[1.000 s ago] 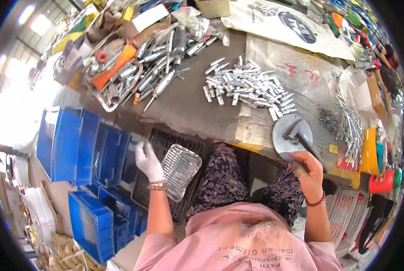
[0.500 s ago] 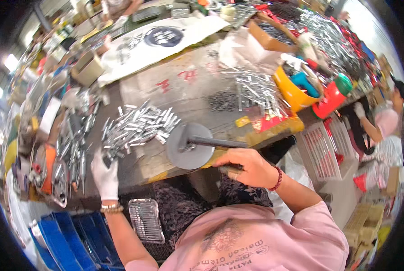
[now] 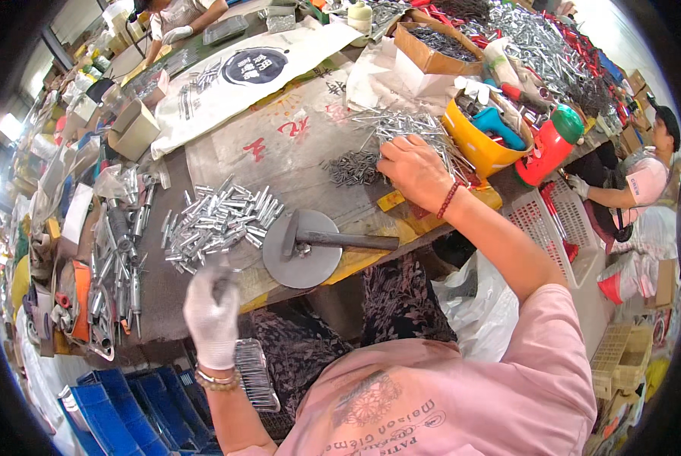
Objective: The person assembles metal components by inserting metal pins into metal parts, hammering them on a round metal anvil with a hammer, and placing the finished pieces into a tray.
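My left hand [image 3: 212,313], in a white glove, hovers at the near table edge with its fingers curled around a small grey metal part. Just beyond it lies a heap of short silver metal tubes [image 3: 219,219]. My bare right hand [image 3: 412,171], with a red bead bracelet, lies palm down on a heap of thin metal pins [image 3: 401,125] and small dark pieces [image 3: 349,169]; its fingertips are hidden. Between my hands sits a round metal disc [image 3: 298,262] with a hammer-like tool [image 3: 348,241] lying across it. A small ribbed metal tray [image 3: 253,374] rests on my lap.
A yellow tub [image 3: 483,152] and a red jug [image 3: 549,148] stand at the right. A cardboard box [image 3: 431,47] and a white printed sack [image 3: 241,72] lie farther back. Hand tools [image 3: 116,266] crowd the left, above blue crates [image 3: 120,406]. One person [image 3: 644,182] sits right, another person [image 3: 177,15] far back.
My right hand let go of the tool handle and reached forward onto the pin heap. My left hand rose from the lap tray to the table edge. The view swung right.
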Demonstrator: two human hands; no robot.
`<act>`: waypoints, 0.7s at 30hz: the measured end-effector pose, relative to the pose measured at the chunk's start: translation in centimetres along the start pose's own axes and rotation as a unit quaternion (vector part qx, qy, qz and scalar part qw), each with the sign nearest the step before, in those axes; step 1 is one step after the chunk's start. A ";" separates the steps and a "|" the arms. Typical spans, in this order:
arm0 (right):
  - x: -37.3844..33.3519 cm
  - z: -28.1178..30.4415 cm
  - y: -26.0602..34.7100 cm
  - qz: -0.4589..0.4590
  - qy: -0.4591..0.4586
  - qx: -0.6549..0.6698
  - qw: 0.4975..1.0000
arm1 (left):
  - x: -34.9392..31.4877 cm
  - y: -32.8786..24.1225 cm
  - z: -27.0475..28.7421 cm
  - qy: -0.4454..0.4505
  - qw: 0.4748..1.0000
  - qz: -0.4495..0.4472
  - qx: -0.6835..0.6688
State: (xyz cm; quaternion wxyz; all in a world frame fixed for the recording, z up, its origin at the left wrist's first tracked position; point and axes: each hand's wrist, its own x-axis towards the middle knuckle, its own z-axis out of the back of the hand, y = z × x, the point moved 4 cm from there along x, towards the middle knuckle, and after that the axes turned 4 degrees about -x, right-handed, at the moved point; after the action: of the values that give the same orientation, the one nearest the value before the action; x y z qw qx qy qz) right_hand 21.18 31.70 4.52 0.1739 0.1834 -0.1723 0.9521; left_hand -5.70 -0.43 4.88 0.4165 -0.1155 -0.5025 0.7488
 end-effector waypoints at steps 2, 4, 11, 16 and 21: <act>0.1 -0.2 -0.1 0.040 0.006 -0.016 0.999 | -0.3 -1.6 -2.0 0.054 0.995 -0.062 0.063; -0.1 -0.2 -0.3 0.057 -0.003 -0.011 0.998 | -0.1 -3.3 -3.9 0.124 0.986 -0.094 0.060; 0.5 1.9 3.2 0.063 -0.024 0.094 0.993 | 0.6 -3.2 -6.2 0.144 0.973 -0.166 0.077; 0.4 5.0 10.6 0.045 -0.052 0.244 0.967 | 0.5 -1.9 -6.3 0.149 0.970 -0.176 0.074; 0.2 4.9 14.4 0.051 -0.035 0.204 0.977 | 0.3 -2.4 -6.2 0.124 0.967 -0.181 0.126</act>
State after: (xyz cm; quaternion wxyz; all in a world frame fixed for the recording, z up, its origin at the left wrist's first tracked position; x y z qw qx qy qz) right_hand 16.78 17.14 5.09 0.0774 0.2396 0.0108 0.9677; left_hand -0.99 4.22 4.13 0.6152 -0.0615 -0.3608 0.6983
